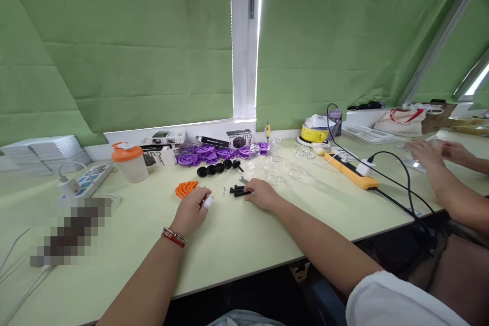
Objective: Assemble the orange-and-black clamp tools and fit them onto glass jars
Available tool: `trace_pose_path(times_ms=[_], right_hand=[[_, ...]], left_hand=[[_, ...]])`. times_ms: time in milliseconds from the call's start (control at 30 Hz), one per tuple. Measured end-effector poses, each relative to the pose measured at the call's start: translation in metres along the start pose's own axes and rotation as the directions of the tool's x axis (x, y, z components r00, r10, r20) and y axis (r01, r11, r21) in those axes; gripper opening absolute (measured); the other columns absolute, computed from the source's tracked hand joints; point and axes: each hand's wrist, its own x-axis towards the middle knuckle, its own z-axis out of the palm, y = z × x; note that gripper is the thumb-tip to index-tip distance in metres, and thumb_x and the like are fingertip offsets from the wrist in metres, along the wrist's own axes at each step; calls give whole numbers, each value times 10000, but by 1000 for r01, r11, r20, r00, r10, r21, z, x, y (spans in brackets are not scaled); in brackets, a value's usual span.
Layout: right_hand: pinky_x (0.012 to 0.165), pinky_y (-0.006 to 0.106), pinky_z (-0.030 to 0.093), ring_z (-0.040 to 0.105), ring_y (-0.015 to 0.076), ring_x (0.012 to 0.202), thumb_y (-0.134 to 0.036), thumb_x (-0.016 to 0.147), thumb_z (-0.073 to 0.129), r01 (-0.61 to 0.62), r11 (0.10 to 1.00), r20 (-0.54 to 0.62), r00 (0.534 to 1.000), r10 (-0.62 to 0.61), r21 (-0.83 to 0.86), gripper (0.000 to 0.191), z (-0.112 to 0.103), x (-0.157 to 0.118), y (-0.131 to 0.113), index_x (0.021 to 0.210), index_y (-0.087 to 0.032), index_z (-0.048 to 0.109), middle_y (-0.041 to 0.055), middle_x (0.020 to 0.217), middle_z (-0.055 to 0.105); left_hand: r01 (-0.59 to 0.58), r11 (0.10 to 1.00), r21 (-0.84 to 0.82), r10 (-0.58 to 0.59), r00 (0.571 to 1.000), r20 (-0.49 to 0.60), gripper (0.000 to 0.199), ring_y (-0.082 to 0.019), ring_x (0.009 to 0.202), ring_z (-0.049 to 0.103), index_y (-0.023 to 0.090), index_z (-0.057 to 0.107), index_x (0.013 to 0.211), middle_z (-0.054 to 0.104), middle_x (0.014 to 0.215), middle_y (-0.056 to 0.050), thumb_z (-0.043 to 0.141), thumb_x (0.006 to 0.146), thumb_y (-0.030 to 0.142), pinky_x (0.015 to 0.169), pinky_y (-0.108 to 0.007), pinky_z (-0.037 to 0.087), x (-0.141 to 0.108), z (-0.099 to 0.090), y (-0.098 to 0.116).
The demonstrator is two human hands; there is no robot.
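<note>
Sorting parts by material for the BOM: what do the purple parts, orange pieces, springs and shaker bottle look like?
Purple parts: likely molded plastic, slight sheen, uniform color.
Orange pieces: probably plastic, evenly colored; rigid or rubbery, can't tell.
Springs: likely metal, thin dark coils.
Shaker bottle: translucent, frosted-looking plastic body; opaque orange lid, likely plastic too.

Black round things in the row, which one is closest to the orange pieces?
The shiny black round piece at the row's left end. It sits near the orange plastic pieces; the other black round pieces are farther to its right.
</note>
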Motion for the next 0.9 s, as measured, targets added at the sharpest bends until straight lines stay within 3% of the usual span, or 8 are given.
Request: trace_pose_path(times_ms=[233, 333, 433, 533, 600, 767, 833, 900], right_hand=[[639, 255, 349, 528, 154, 756, -227, 727, 694, -27, 999, 36, 999, 26, 25, 90, 0, -4, -6, 809, -195, 678, 27, 862, 618], [603, 245, 345, 491, 125, 657, -204, 749, 652, -47, 978, 100, 995, 27, 205, 65, 4, -12, -18, 808, -181, 666, 6, 746, 592], [580, 229, 343, 447, 101, 599, -181, 786, 592, -70, 876, 173, 985, -15, 477, 70, 15, -19, -36, 826, -164, 647, -16, 669, 547], [577, 218, 346, 435, 91, 592, -158, 795, 567, -65, 757, 185, 980, -74, 651, 69, 26, -23, -50, 823, -152, 630, -27, 657, 529], [582, 217, 361, 457, 95, 602, -157, 782, 583, -32, 735, 178, 977, -121, 677, 59, 28, -20, -53, 812, -153, 633, -25, 662, 546], [745, 235, 442, 596, 140, 818, -153, 794, 574, 104, 873, 68, 986, -154, 477, 121, 7, 11, -38, 840, -165, 685, 34, 885, 678], [755, 227, 446, 610, 149, 879, -168, 836, 524, 39, 973, -11, 999, -38, 226, 186, -6, 28, -25, 901, -177, 697, 47, 978, 688], [717, 226, 446, 619, 166, 877, -166, 822, 535, -26, 999, 19, 999, 25, 27, 195, -15, 44, -12, 889, -188, 717, 51, 980, 697]], left_hand=[[-43, 998, 40, 39, 995, 89, 254, -127, 605, 506, 174, 577, 1043, 589, 839, -38, 445, 865, 298, 599, -276, 424, -4, 6, 9], [-54, 997, 47, 47, 990, 135, 327, -113, 589, 498, 210, 562, 1146, 623, 955, -45, 492, 843, 313, 585, -266, 412, -5, 6, 13], [-63, 998, -23, 66, 981, 182, 384, -141, 706, 561, 235, 554, 1201, 650, 1011, -47, 513, 820, 249, 654, -273, 429, -6, 8, 18], [8, 988, -156, 27, 974, 224, 315, -162, 761, 583, 211, 616, 1092, 676, 909, -40, 489, 805, 181, 690, -276, 435, -6, 11, 24], [59, 966, -250, 4, 970, 241, 246, -163, 758, 579, 199, 639, 998, 675, 858, -31, 503, 793, 182, 685, -269, 435, -6, 11, 29], [159, 934, -321, -76, 964, 256, 162, -146, 674, 520, 176, 631, 841, 624, 748, -16, 579, 773, 313, 625, -256, 410, -6, 9, 33], [201, 930, -307, -109, 950, 291, 189, -133, 620, 481, 171, 625, 793, 598, 696, -8, 578, 770, 352, 582, -249, 386, -6, 7, 33], [218, 932, -291, -119, 939, 322, 208, -127, 595, 455, 169, 621, 755, 580, 664, -4, 565, 771, 368, 561, -246, 368, -6, 6, 33]])
